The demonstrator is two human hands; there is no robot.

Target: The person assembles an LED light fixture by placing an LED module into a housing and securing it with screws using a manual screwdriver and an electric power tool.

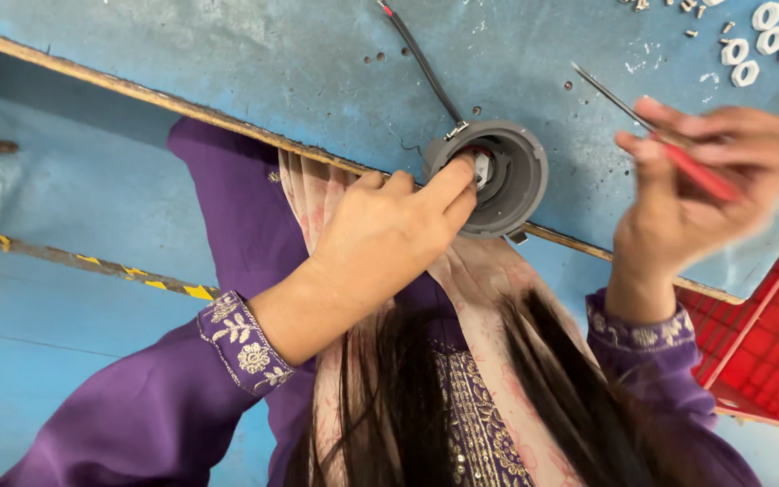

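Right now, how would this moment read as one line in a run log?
left hand: fingers inside grey round housing at table edge | right hand: holds red-handled screwdriver | white plastic rings nearby

The right hand [705,194] is motion-blurred — its red-handled tool [669,149] smeared — and the left fingertips [463,171] hide the grey housing's [520,180] inside.

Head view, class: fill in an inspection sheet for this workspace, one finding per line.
Surface: blue painted table, scuffed, with a worn wooden edge.
Job's things: grey round housing at the table edge; red-handled screwdriver, blurred.
Clutter: white plastic rings and small screws at the far corner.
Grippers: left hand with fingertips inside the housing; right hand gripping the screwdriver.
Cables: black cable running to the housing.
Surroundings: red crate; blue floor with yellow-black tape.
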